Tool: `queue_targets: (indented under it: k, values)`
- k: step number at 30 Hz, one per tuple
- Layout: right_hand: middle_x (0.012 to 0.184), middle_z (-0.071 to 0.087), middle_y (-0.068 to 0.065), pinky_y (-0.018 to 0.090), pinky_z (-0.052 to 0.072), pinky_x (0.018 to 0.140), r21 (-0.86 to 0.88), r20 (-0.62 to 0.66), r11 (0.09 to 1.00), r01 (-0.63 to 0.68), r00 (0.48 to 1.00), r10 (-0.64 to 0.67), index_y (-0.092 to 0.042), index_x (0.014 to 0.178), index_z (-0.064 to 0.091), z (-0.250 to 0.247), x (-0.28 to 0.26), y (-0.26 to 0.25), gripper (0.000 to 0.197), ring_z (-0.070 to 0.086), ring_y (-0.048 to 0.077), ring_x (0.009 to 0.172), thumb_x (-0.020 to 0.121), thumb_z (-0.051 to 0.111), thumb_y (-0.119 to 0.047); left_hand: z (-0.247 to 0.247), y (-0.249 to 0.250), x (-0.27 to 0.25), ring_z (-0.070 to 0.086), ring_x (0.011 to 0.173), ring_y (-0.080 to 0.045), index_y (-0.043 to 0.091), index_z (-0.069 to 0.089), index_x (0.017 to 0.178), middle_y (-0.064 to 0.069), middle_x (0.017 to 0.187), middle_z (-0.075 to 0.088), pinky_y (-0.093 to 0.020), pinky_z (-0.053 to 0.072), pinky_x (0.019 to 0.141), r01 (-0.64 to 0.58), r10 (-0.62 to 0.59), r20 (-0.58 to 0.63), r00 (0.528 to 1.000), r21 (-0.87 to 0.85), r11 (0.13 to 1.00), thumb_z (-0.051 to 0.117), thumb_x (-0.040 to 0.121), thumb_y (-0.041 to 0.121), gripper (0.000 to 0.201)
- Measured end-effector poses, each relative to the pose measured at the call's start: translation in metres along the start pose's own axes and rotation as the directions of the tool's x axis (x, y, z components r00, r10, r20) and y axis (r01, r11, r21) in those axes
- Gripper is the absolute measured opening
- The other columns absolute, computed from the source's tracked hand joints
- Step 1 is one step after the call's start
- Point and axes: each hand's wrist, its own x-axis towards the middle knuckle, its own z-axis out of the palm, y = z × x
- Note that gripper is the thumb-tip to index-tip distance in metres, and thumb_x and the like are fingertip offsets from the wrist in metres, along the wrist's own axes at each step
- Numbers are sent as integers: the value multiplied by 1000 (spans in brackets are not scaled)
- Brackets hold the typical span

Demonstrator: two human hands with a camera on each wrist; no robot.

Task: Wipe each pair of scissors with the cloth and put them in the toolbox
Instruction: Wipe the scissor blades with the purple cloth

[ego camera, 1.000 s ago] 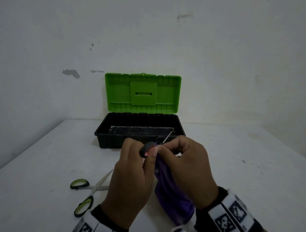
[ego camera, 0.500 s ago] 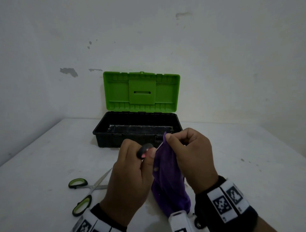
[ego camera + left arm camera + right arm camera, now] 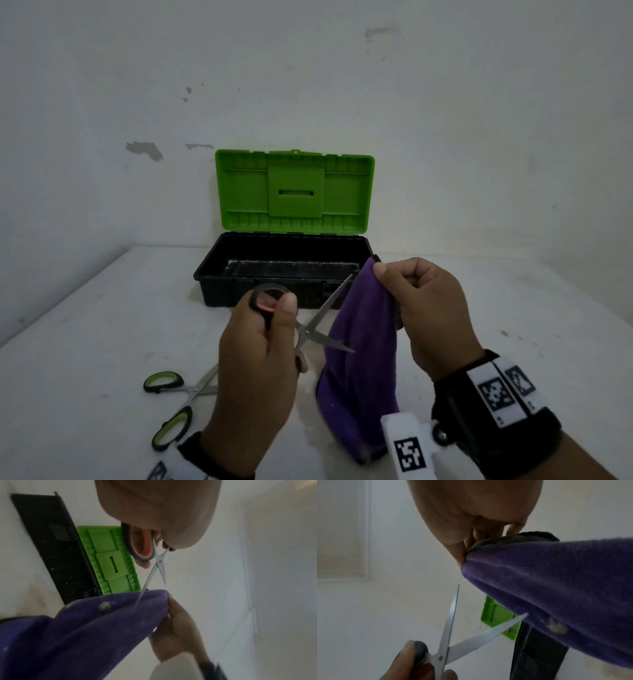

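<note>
- My left hand [image 3: 253, 359] grips the black-and-orange-handled steel scissors [image 3: 308, 329], blades splayed, pointing right.
- My right hand [image 3: 428, 315] pinches the hanging purple cloth [image 3: 359, 359] just beyond their tips.

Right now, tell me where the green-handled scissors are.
In the head view the green-handled scissors lie on the white table at lower left, beside the left hand, nearer the camera than the open toolbox.

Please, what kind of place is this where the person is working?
Probably a plain indoor room arranged for a recorded task, not a workshop: a bare white table in a corner, a scuffed white wall with chipped paint, and only one open toolbox.
</note>
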Motion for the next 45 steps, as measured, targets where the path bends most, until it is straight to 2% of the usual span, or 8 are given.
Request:
queue_targets:
  k: [3,6,9,17,24,30,38,45]
  values:
    - [64,70,4,23,47,49,-79,91,991,111,990,-104,-14,73,69,-6,-9,1,12,62,12,55,84,74,-14,-3,0,7,37,45,-15,22,54,74,9,46,35,-57,55,55,312,-307,53,950,-117,943,48,94,48,33]
    - [71,72,4,36,55,57,-161,183,963,216,965,-186,-19,72,71,-5,-20,1,13,66,23,64,80,77,-11,-1,1,11,31,52,-15,20,62,78,6,53,31,-48,47,63,529,-520,115,846,-302,793,53,94,44,31]
    - [73,73,-1,35,57,64,-213,278,940,267,939,-204,-20,71,72,0,-30,-5,12,68,20,69,77,80,-13,1,4,14,39,67,-27,19,65,86,-6,74,41,-40,46,61,611,-602,153,784,-368,701,55,94,44,28]
    - [67,73,-7,11,48,55,-234,375,950,207,921,-108,-14,72,73,14,-43,-19,9,67,2,60,76,81,-17,0,3,16,52,76,-32,19,64,99,-11,98,62,-31,46,49,648,-614,216,759,-339,682,54,94,46,29]
    - [63,72,-5,17,49,52,-288,273,939,188,956,-108,-17,68,70,16,-36,-18,15,64,3,52,76,81,-22,-1,13,17,37,73,-31,4,55,91,-8,86,46,-27,43,39,625,-585,226,779,-360,693,53,96,39,35]
    - [62,72,-1,26,51,55,-257,217,956,140,973,-84,-18,65,69,16,-36,-13,18,64,9,53,78,80,-20,-3,12,16,38,77,-28,-2,56,102,-6,87,46,-32,40,47,645,-600,239,763,-342,683,54,95,40,43]
    - [62,72,5,32,55,57,-211,209,974,80,977,-35,-16,64,68,13,-36,-10,18,66,17,54,78,80,-16,-1,15,15,31,49,-14,6,57,87,-4,62,32,-27,42,41,643,-594,247,766,-319,696,53,96,37,33]
    - [61,70,3,36,58,58,-250,200,962,107,978,-57,-19,63,67,14,-43,-9,20,65,18,55,80,79,-18,-1,10,12,29,52,-15,10,57,83,-4,63,31,-33,37,49,631,-587,232,776,-292,719,54,94,40,32]
